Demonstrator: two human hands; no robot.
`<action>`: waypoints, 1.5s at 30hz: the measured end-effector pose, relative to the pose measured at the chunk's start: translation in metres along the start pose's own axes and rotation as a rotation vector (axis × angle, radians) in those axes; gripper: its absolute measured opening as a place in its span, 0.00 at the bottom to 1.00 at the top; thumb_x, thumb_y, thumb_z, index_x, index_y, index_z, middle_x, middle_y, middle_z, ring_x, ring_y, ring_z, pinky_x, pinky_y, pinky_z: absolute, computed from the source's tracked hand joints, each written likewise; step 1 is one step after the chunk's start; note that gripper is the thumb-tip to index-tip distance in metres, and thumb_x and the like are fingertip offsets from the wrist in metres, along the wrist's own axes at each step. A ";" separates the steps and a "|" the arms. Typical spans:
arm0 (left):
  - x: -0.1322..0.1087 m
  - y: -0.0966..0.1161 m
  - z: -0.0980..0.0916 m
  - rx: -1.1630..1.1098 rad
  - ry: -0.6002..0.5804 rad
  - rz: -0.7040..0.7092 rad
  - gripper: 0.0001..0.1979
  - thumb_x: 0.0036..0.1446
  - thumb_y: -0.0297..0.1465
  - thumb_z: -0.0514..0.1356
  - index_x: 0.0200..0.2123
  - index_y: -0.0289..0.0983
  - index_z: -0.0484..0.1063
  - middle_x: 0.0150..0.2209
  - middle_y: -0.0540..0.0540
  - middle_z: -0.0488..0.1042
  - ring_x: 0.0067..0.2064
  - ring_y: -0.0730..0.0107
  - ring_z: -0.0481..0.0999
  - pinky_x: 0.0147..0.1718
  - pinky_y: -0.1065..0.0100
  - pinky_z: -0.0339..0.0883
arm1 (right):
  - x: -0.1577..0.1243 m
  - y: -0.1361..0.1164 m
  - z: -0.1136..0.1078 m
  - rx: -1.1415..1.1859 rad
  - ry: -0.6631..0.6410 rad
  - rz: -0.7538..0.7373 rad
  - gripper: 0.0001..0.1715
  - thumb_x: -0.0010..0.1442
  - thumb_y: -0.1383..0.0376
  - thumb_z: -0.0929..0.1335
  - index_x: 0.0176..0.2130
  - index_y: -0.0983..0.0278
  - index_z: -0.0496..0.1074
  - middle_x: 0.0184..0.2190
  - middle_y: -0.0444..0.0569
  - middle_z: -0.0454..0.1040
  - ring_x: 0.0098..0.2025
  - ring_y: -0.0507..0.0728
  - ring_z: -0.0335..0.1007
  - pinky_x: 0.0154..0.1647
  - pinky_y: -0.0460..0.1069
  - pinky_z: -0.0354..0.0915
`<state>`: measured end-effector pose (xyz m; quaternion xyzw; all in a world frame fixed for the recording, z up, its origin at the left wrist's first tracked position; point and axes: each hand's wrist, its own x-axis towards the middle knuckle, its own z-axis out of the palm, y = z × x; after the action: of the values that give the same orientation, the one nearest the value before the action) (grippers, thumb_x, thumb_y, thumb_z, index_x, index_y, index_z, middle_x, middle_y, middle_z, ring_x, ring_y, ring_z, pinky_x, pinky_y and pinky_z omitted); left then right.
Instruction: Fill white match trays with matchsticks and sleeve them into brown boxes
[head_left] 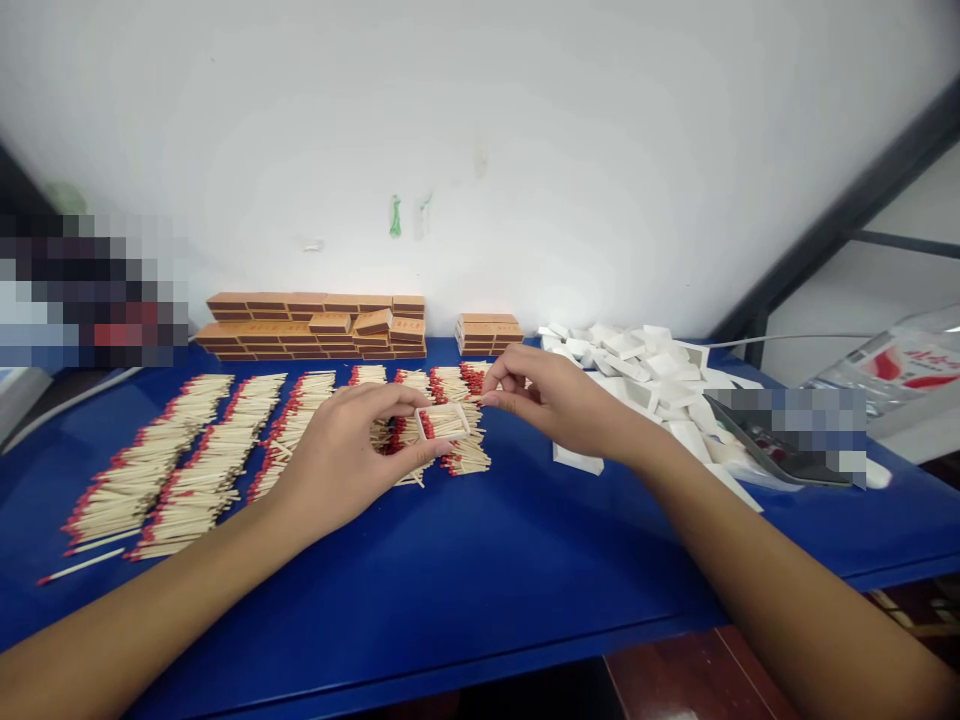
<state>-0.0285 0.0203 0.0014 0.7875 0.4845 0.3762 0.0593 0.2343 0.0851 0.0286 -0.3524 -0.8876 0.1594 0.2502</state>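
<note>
Bare blue table (480, 590) up front, both forearms coming in from the bottom corners. Mid-frame, the left hand (345, 455) has thumb and fingers closed on a small white tray (442, 421) packed with matches. The right hand (555, 400) sits just right of it with fingertips pinched together at the tray's edge, can't tell if any sticks are in there. Rows of loose matches (187, 460) fan out left, a pile of empty white trays (645, 365) is on the right, and brown matchboxes (315, 325) are stacked along the wall.
</note>
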 end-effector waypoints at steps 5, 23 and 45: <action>-0.001 0.002 0.006 -0.038 -0.019 -0.002 0.20 0.57 0.47 0.71 0.47 0.43 0.78 0.44 0.50 0.83 0.45 0.60 0.82 0.49 0.59 0.72 | -0.004 -0.027 0.021 0.070 0.052 -0.098 0.04 0.70 0.66 0.68 0.40 0.62 0.72 0.35 0.45 0.70 0.35 0.52 0.64 0.36 0.48 0.59; 0.002 0.000 -0.001 0.052 0.043 0.017 0.21 0.57 0.51 0.69 0.44 0.43 0.78 0.44 0.50 0.84 0.44 0.59 0.83 0.44 0.62 0.73 | 0.006 0.040 0.007 -0.246 -0.130 0.065 0.07 0.64 0.71 0.68 0.35 0.63 0.76 0.33 0.49 0.73 0.36 0.56 0.67 0.35 0.50 0.58; 0.004 0.000 -0.003 0.058 0.029 0.024 0.20 0.57 0.51 0.69 0.44 0.43 0.78 0.44 0.49 0.84 0.45 0.58 0.83 0.46 0.60 0.73 | 0.005 0.043 0.005 -0.294 -0.130 0.084 0.04 0.65 0.70 0.67 0.37 0.63 0.71 0.35 0.50 0.71 0.37 0.57 0.65 0.36 0.50 0.58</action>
<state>-0.0290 0.0223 0.0054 0.7892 0.4864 0.3741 0.0249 0.2518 0.1188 0.0063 -0.4111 -0.9001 0.0606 0.1312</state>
